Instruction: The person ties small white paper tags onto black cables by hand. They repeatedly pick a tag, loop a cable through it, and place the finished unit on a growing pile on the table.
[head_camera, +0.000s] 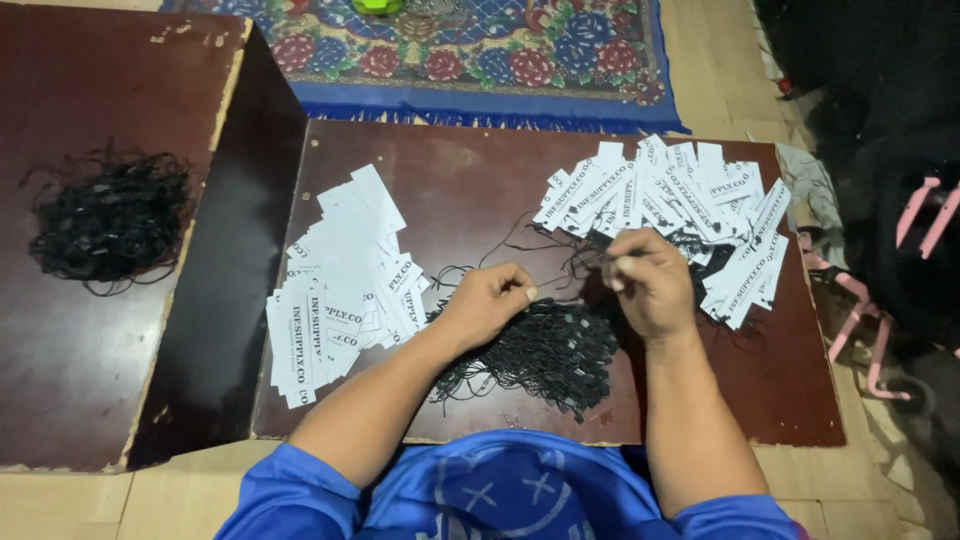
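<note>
My left hand (490, 300) and my right hand (648, 280) meet over a low dark wooden board (460, 180). Each pinches an end of a thin black string (565, 282) stretched between them. Right below lies a heap of black strings with small fasteners (545, 355). A loose stack of white printed paper tags (345, 280) sits to the left of my left hand. A bigger fan of white tags (680, 205) spreads behind and to the right of my right hand; some of them carry black strings.
A second, higher dark wooden board (80, 330) stands at the left with another tangle of black strings (110, 220) on it. A flowered blue-edged rug (470, 60) lies beyond the boards. Pink-framed objects (880, 320) and dark cloth crowd the right edge.
</note>
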